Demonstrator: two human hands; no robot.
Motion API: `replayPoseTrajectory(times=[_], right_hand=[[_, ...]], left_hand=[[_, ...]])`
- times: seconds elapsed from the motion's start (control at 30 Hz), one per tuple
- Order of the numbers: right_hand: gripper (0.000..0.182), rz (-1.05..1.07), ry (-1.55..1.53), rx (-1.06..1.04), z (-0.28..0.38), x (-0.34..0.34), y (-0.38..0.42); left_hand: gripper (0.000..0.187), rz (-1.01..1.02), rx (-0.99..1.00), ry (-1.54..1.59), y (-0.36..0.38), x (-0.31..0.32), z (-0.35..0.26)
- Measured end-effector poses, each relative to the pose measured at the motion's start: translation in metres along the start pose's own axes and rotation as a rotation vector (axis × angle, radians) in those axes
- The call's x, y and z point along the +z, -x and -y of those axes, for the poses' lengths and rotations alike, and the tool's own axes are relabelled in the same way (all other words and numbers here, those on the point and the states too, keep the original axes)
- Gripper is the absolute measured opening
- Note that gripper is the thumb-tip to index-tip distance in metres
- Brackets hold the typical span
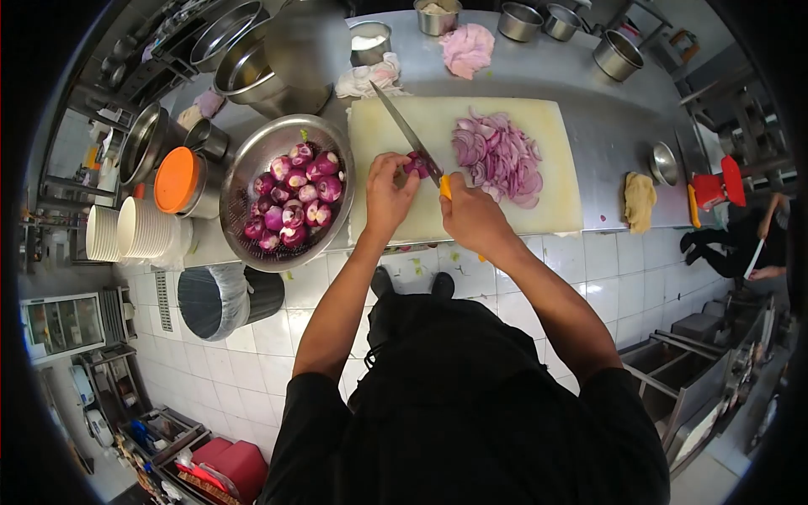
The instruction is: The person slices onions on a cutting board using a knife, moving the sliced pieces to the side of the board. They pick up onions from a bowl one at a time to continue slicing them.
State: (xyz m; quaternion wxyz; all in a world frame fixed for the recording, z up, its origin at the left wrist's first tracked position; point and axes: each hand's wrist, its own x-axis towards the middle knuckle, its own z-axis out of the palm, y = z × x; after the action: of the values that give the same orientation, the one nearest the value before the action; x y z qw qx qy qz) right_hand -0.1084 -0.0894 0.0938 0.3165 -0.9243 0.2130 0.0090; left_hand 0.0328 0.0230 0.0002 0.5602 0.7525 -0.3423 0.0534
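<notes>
On the white cutting board (547, 126), my left hand (390, 192) is closed around a red onion (417, 165), its fingertips curled over the top. My right hand (473, 215) grips the yellow handle of a long kitchen knife (400, 122). The blade lies against the right side of that onion and points up and to the left. A heap of sliced red onion (498, 158) spreads over the right half of the board. Left of the board stands a perforated metal colander (244, 168) holding many peeled whole red onions (295, 198).
Bowls (150, 229) are stacked at the counter's left end, beside an orange lid (177, 179). Metal pots (520, 23) and cloths (468, 50) line the back. A yellow cloth (640, 202) lies right. Below is a lined bin (212, 301). Another person (745, 244) is at far right.
</notes>
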Motion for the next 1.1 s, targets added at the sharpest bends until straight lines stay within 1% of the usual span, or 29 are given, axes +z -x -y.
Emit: replayPoseTrajectory(times=[0.13,0.27,0.37,0.4,0.43,0.5,0.53,0.63,0.73,0.83,0.87,0.93,1.03,1.07,1.1], right_hand=[[0.023,0.047,0.016,-0.003,0.002,0.003,-0.005],[0.024,0.093,0.072,0.029,0.006,0.005,-0.009],[0.024,0.082,0.061,0.062,-0.008,0.03,-0.011],[0.024,0.057,0.08,0.058,-0.017,0.045,-0.014],[0.025,0.03,0.099,0.05,-0.016,0.046,-0.02],[0.03,0.086,0.041,0.083,-0.022,0.039,-0.022],[0.032,0.105,0.011,0.102,-0.024,0.032,-0.023],[0.038,0.118,-0.067,0.099,-0.038,0.026,-0.027],[0.043,0.186,-0.231,0.163,-0.047,0.023,-0.028],[0.043,0.145,-0.345,0.179,-0.047,0.018,-0.021],[0.043,0.138,-0.396,0.205,-0.047,0.017,-0.017],[0.04,0.15,-0.526,0.303,-0.026,-0.012,-0.006],[0.035,0.04,-0.61,0.292,-0.038,-0.023,0.0],[0.032,-0.029,-0.641,0.277,-0.044,-0.023,0.002],[0.03,-0.039,-0.667,0.292,-0.046,-0.028,0.007]], left_hand=[[0.024,-0.003,0.009,0.032,0.001,0.001,0.0],[0.024,-0.002,-0.006,0.043,0.002,0.0,0.0],[0.026,0.039,0.0,0.036,0.008,-0.002,0.004],[0.027,0.051,0.021,0.028,0.002,-0.003,0.006],[0.029,0.05,0.014,0.018,-0.005,-0.004,0.004],[0.033,0.07,-0.032,0.002,0.003,-0.002,-0.004],[0.041,0.073,0.042,-0.049,0.003,0.0,-0.005],[0.044,0.073,0.083,-0.067,0.0,0.009,-0.003],[0.047,0.081,-0.015,-0.03,0.0,0.012,-0.005],[0.048,0.046,-0.059,0.014,-0.008,0.0,-0.009],[0.046,0.046,-0.036,-0.145,-0.012,-0.005,-0.01],[0.044,0.034,0.008,-0.467,-0.031,-0.013,-0.012],[0.04,0.081,0.123,-0.62,-0.035,-0.008,0.006],[0.04,0.052,0.154,-0.602,-0.036,-0.002,0.011],[0.04,0.031,0.183,-0.584,-0.037,0.002,0.002]])
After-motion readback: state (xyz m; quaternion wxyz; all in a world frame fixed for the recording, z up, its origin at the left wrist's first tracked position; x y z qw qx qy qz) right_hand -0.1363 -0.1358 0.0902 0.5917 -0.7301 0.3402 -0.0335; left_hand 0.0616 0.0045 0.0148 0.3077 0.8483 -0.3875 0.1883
